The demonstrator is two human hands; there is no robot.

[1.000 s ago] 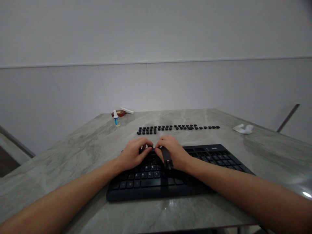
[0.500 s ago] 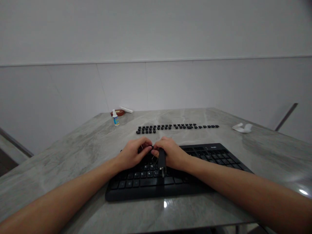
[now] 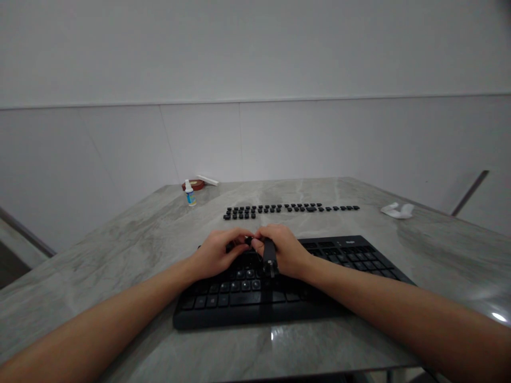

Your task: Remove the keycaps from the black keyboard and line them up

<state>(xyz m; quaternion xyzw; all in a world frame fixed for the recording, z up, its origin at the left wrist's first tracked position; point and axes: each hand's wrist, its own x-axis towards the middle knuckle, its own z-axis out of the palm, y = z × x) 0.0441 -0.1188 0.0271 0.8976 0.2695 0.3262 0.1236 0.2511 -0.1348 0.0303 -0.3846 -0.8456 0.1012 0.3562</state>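
A black keyboard (image 3: 259,314) lies on the marbled table, with several of its key positions bare of caps. Over its upper left part, my left hand (image 3: 219,252) pinches a small black keycap (image 3: 248,241) between thumb and fingers. Close against it, my right hand (image 3: 285,250) is closed around the black handle of a keycap puller (image 3: 270,259), which points down toward me. The puller's thin wire end reaches near the keycap; my fingers hide where the two meet.
Several loose keycaps (image 3: 240,214) stand in rows behind the keyboard. A small white-and-blue bottle (image 3: 190,195) and a reddish-brown round object (image 3: 195,184) are at the back left. A crumpled white piece (image 3: 398,210) lies at the right.
The puller's handle has swung up slightly and to the right in my right hand. Both hands remain close together over the keyboard, with the fingertips shifted a little.
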